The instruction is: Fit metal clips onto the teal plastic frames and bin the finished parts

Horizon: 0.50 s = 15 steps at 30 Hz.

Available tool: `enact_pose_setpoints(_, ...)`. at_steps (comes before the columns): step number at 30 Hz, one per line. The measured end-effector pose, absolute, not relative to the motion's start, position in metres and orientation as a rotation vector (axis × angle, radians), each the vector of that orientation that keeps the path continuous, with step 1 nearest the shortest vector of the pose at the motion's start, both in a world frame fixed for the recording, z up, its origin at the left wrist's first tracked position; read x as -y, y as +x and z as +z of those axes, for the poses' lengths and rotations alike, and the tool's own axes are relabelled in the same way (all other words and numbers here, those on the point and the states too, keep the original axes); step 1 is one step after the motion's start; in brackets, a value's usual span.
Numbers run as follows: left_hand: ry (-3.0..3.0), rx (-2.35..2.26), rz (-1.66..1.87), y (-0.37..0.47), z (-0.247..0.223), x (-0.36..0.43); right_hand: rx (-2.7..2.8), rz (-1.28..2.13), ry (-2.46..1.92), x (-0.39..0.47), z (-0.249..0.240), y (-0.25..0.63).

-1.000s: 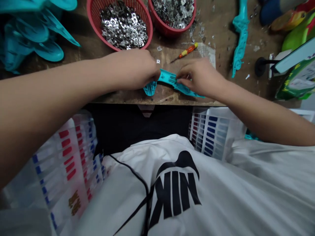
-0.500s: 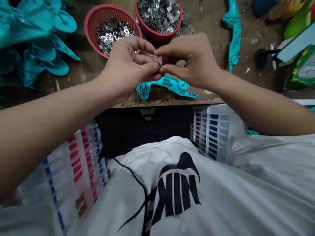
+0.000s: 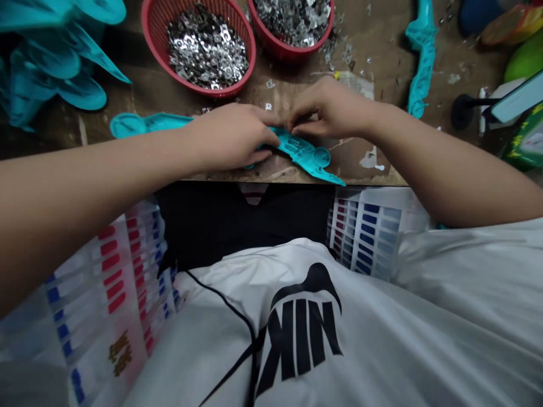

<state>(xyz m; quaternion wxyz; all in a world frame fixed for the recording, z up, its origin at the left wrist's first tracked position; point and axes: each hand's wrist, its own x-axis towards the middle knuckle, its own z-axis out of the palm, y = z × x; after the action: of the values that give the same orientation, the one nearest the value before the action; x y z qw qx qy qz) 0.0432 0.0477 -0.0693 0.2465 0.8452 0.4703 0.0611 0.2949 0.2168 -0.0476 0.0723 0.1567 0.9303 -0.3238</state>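
Note:
A long teal plastic part (image 3: pixel 299 150) lies near the front edge of the wooden table, partly under my hands. My left hand (image 3: pixel 237 135) rests over its middle, fingers bent around it. My right hand (image 3: pixel 324 113) is just above the part, its thumb and fingertips pinched together; whatever they hold is too small or hidden to make out. Behind my left hand stands a red basket (image 3: pixel 153 42) heaped with small shiny metal clips (image 3: pixel 207 48). A second red basket (image 3: pixel 282 52), also holding metal pieces, is to its right.
More teal parts are piled (image 3: pixel 55 62) at the back left, and another (image 3: pixel 422 62) lies at the right. A phone-like panel on a stand (image 3: pixel 517 100) and a green packet (image 3: pixel 526 135) are far right. White baskets (image 3: pixel 365 226) flank my lap below the table edge.
My hands have moved apart and down onto the teal part, from fingertips meeting above it. Another teal piece now shows left of it. The view has shifted slightly.

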Motion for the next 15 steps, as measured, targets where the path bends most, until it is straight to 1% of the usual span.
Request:
enact_pose_setpoints(2,2.262,-1.285,0.104,0.046,-0.062,-0.047,-2.729,-0.986,0.415,-0.212,-0.046,0.291)
enact_pose_setpoints(6,2.234,-1.316,0.098,0.049,-0.05,-0.046,-2.668,-0.98,0.405,-0.204,-0.034,0.285)
enact_pose_setpoints(15,2.218,-1.312,0.179,0.047,-0.058,-0.046,-2.669,-0.903,0.419,-0.192,-0.02,0.286)
